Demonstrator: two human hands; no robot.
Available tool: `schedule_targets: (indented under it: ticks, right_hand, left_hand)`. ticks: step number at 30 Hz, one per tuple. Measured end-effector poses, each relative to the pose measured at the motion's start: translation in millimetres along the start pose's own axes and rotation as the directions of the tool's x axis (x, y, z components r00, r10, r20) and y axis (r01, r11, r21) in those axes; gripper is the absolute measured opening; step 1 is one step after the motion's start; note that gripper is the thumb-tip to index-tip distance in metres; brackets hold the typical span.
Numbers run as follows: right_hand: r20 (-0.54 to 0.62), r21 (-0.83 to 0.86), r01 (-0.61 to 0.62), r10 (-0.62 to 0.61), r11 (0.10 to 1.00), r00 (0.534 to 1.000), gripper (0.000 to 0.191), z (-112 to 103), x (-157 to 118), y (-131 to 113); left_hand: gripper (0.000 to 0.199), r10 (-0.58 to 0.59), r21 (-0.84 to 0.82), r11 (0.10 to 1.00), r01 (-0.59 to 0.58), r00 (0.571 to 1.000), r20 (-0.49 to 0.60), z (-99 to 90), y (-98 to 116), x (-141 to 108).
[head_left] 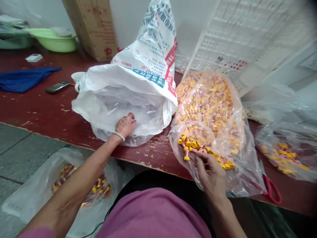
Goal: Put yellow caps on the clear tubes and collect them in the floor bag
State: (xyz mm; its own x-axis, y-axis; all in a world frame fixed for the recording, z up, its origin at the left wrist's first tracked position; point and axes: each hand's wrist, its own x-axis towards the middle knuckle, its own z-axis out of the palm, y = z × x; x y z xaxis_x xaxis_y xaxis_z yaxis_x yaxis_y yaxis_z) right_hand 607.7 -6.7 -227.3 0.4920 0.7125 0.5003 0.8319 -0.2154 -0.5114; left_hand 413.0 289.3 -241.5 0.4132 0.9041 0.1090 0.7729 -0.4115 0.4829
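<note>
Beside the printed sack (pixel 153 49), touched yellow-capped tubes (pixel 187 153) with right hand (pixel 211 173), sack's mouth (pixel 148 129) with left hand (pixel 125 125); couldn't tell grips. Judged tubes light, stiff, pinchable mid-body.

At four o'clock we see red-and-white pieces (pixel 187 153) with yellow caps (pixel 186 158); at twelve, a white sack (pixel 128 74) printed blue and red; at ten, a light-green basin (pixel 58 45).

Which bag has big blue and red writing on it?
The white sack, with the left hand at its mouth. The see-through bags holding yellow-capped pieces show no such writing.
</note>
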Motion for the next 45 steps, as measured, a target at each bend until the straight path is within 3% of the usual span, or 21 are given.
schedule_targets:
  ticks: [2, 4, 9, 12, 15, 19, 23, 27, 31, 34, 36, 38, 39, 41, 43, 45]
  right_hand:
    - [0.042, -0.088, -0.082, 0.086, 0.993, 0.995, 0.022, 3.5, -0.2, 27.0]
    - [0.116, -0.19, -0.047, 0.07, 0.981, 0.991, 0.029, 11.7, -0.7, 38.0]
    - [0.249, -0.427, 0.045, 0.07, 0.903, 0.966, 0.032, 27.6, 3.2, 20.9]
    - [0.335, -0.448, 0.085, 0.079, 0.89, 0.939, 0.033, 30.1, 7.4, 12.7]
    - [0.343, -0.422, 0.11, 0.046, 0.9, 0.938, 0.033, 31.5, 8.3, 15.6]
    - [0.195, -0.296, 0.009, 0.051, 0.955, 0.98, 0.033, 30.7, 6.5, 22.6]
    - [0.129, -0.042, -0.208, 0.211, 0.977, 0.969, 0.034, 25.3, 8.4, 18.4]
    - [0.217, 0.303, -0.462, 0.411, 0.834, 0.885, 0.038, 21.1, 11.8, 9.0]
    - [0.287, 0.528, -0.535, 0.454, 0.66, 0.844, 0.039, 13.3, 12.2, -2.6]
    - [0.312, 0.547, -0.551, 0.458, 0.63, 0.832, 0.035, 3.7, 9.8, -20.0]
    - [0.303, 0.554, -0.487, 0.382, 0.675, 0.873, 0.029, 0.1, 8.5, -36.0]
    - [0.27, 0.564, -0.353, 0.238, 0.746, 0.933, 0.022, 1.8, 9.0, -53.2]
    - [0.255, 0.566, -0.279, 0.157, 0.776, 0.954, 0.02, 4.7, 10.0, -61.3]
    - [0.24, 0.565, -0.156, 0.019, 0.81, 0.971, 0.019, 13.1, 12.8, -74.7]
    - [0.225, 0.558, -0.076, -0.062, 0.827, 0.972, 0.019, 21.8, 15.6, -83.5]
    - [0.187, 0.536, -0.025, -0.09, 0.844, 0.978, 0.019, 27.7, 17.1, -87.5]
  left_hand:
    - [0.038, -0.052, -0.077, 0.996, 0.05, 0.998, -0.021, -1.2, -3.0, 5.7]
    - [0.047, -0.102, -0.175, 0.98, 0.092, 0.994, -0.049, -3.7, -5.7, 9.7]
    - [0.037, -0.189, -0.472, 0.872, 0.131, 0.979, -0.079, -9.6, -5.5, 14.4]
    - [0.031, -0.224, -0.572, 0.813, 0.109, 0.965, -0.134, -13.9, -2.7, 17.3]
    - [0.033, -0.204, -0.575, 0.817, 0.042, 0.954, -0.221, -20.2, 0.0, 21.6]
    - [0.032, -0.069, -0.453, 0.891, -0.039, 0.973, -0.221, -28.1, 2.4, 28.6]
    - [0.026, 0.066, -0.248, 0.965, -0.081, 0.995, -0.071, -25.7, 4.0, 34.7]
    - [0.019, 0.108, -0.117, 0.988, -0.096, 0.989, 0.101, -14.4, 2.5, 41.7]
    - [0.023, 0.116, -0.114, 0.989, -0.099, 0.98, 0.161, -13.2, -2.3, 41.3]
    - [0.042, 0.122, -0.244, 0.966, -0.079, 0.979, 0.166, -22.2, -0.2, 22.4]
    - [0.055, 0.134, -0.559, 0.829, 0.029, 0.959, 0.249, -29.1, 7.3, 0.5]
    - [0.061, 0.182, -0.825, 0.514, 0.234, 0.911, 0.371, -33.4, 19.0, -24.7]
    - [0.06, 0.211, -0.875, 0.353, 0.332, 0.883, 0.42, -34.0, 25.7, -37.1]
    - [0.051, 0.247, -0.882, 0.15, 0.447, 0.847, 0.471, -31.9, 38.7, -59.3]
    - [0.039, 0.261, -0.871, 0.027, 0.49, 0.838, 0.479, -26.9, 49.1, -76.8]
    - [0.03, 0.283, -0.862, -0.039, 0.505, 0.834, 0.475, -21.4, 55.6, -89.7]
